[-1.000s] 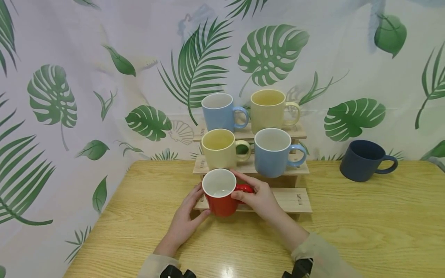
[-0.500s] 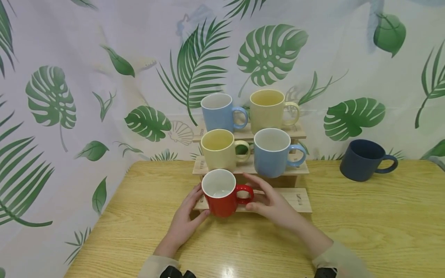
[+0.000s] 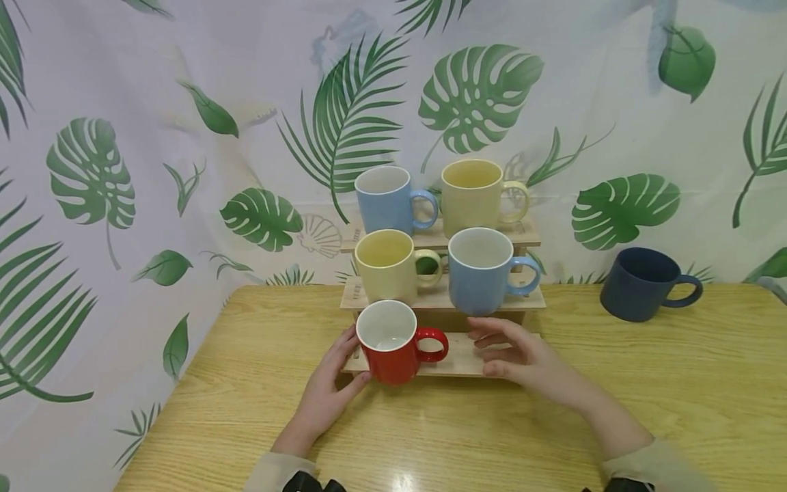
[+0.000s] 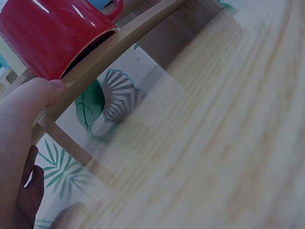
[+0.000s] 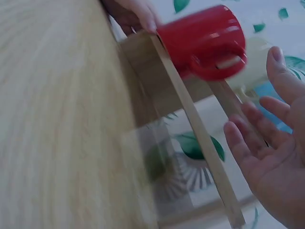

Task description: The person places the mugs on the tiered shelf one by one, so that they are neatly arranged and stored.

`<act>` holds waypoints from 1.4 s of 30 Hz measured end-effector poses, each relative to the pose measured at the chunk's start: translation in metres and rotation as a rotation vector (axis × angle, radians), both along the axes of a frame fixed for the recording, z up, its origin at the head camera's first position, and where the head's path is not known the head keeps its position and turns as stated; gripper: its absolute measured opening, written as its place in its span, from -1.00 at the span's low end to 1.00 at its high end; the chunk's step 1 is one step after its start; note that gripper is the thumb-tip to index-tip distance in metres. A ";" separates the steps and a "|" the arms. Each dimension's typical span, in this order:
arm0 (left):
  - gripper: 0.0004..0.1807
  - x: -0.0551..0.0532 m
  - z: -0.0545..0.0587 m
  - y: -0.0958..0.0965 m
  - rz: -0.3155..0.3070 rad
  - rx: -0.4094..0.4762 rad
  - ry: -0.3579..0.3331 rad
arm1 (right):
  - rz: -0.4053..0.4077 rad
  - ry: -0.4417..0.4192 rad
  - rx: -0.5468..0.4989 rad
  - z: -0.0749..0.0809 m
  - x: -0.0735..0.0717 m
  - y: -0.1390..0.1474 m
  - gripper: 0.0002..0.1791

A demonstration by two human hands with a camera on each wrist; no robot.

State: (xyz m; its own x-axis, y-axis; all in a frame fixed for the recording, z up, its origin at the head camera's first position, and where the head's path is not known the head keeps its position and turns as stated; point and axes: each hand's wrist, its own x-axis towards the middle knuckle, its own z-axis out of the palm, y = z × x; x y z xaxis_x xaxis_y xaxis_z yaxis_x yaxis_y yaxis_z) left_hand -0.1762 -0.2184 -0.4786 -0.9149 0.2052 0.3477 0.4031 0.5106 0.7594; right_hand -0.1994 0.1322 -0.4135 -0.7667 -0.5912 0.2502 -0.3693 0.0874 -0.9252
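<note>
A red mug (image 3: 393,355) with a white inside stands upright on the left of the lowest tier of a wooden stepped rack (image 3: 455,365), its handle toward the right. My left hand (image 3: 326,389) rests at that tier's left end; the thumb (image 4: 50,90) touches the shelf's front edge by the mug's base, the other fingers relaxed beside the rack. To the right of the handle, my right hand (image 3: 522,359) hovers over the tier, fingers loosely bent and holding nothing. Behind, the middle tier bears a yellow mug (image 3: 386,270) and a light blue mug (image 3: 479,277).
On the top tier stand another light blue mug (image 3: 385,205) and another yellow mug (image 3: 472,198). A dark blue mug (image 3: 636,290) sits on the wooden table (image 3: 645,383) at the far right. A leaf-patterned cloth (image 3: 246,164) hangs behind.
My right hand has let go of the red mug's handle and moved right, away from it. The left hand and the mugs stay where they were.
</note>
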 end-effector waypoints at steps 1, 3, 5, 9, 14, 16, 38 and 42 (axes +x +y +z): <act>-0.37 0.000 0.000 0.000 0.000 0.000 0.001 | 0.004 -0.003 0.007 0.001 -0.001 0.005 -0.44; -0.37 0.001 0.000 0.000 0.001 0.000 0.003 | 0.014 -0.003 0.026 0.003 -0.004 0.016 -0.50; -0.36 0.001 0.000 0.000 0.001 0.001 0.006 | 0.036 0.005 0.039 0.006 -0.007 0.026 -0.56; -0.36 0.002 0.000 0.001 -0.002 0.007 0.010 | 0.024 0.019 0.034 0.013 -0.010 0.047 -0.65; -0.36 0.002 0.000 0.000 0.003 0.003 0.025 | -0.281 0.178 0.013 0.018 -0.016 0.072 -0.70; -0.37 0.002 0.000 -0.001 0.005 0.002 0.027 | -0.437 0.250 0.007 0.017 -0.020 0.082 -0.70; -0.38 0.013 0.026 0.013 -0.006 0.037 0.015 | -1.006 0.292 0.167 -0.012 -0.039 0.164 -0.35; -0.39 0.016 0.033 0.016 -0.015 0.039 -0.007 | -1.011 0.319 0.208 -0.016 -0.042 0.173 -0.29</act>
